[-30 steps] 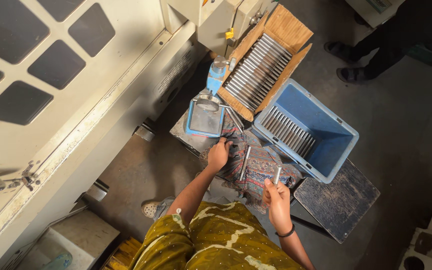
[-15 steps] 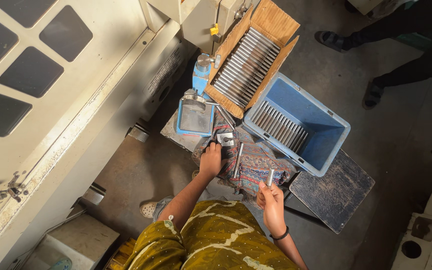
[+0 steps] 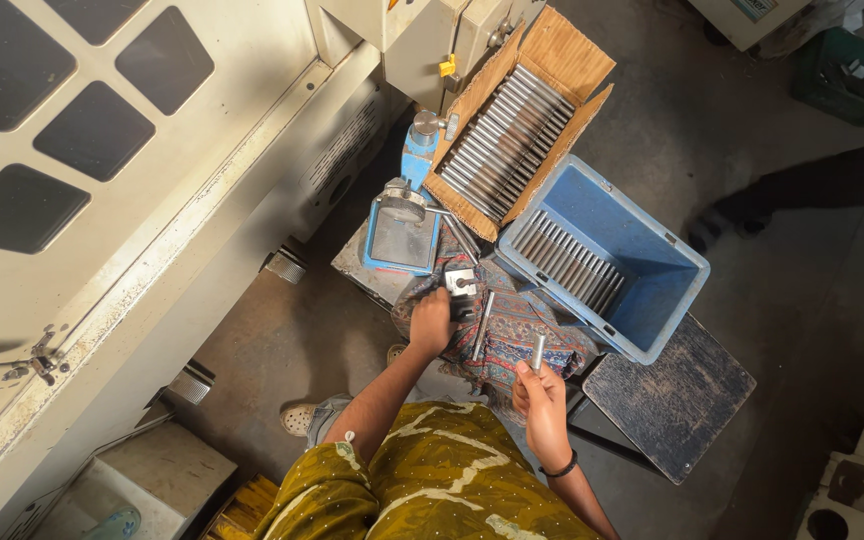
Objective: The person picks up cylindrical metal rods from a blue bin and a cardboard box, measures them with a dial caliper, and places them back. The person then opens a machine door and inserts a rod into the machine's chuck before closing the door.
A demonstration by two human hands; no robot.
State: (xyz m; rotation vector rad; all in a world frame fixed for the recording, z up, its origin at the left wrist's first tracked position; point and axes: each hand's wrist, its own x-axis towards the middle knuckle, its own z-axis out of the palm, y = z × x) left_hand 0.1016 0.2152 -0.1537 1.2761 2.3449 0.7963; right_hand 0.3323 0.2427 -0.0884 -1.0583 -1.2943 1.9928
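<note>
Right hand (image 3: pixel 542 395) is closed around a short silver metal rod (image 3: pixel 538 353), fingers wrapped on its lower end, rod standing roughly upright above the fist, near side of the patterned cloth (image 3: pixel 522 325).

Left hand (image 3: pixel 432 322) rests on the left part of that cloth, fingers curled down just near of a small grey metal block (image 3: pixel 460 281). Looks like the fingertips touch the block, but the view is too small to say whether they grip anything.

A second long silver metal rod (image 3: pixel 481 325) lies flat on the cloth between the two hands, pointing near-to-far.

The cloth covers a low counter (image 3: pixel 367 265). At its far left stands a blue-based dial gauge stand (image 3: pixel 404 235).

Far of the cloth: an open brown cardboard box (image 3: pixel 562 50) with a row of silver rods packed side by side. Right of it, touching the cloth's far-right edge, a blue plastic crate (image 3: pixel 652 275) with another row of rods along its left side.

Dark square board (image 3: pixel 672 400) sits right of the right hand, near of the crate.
</note>
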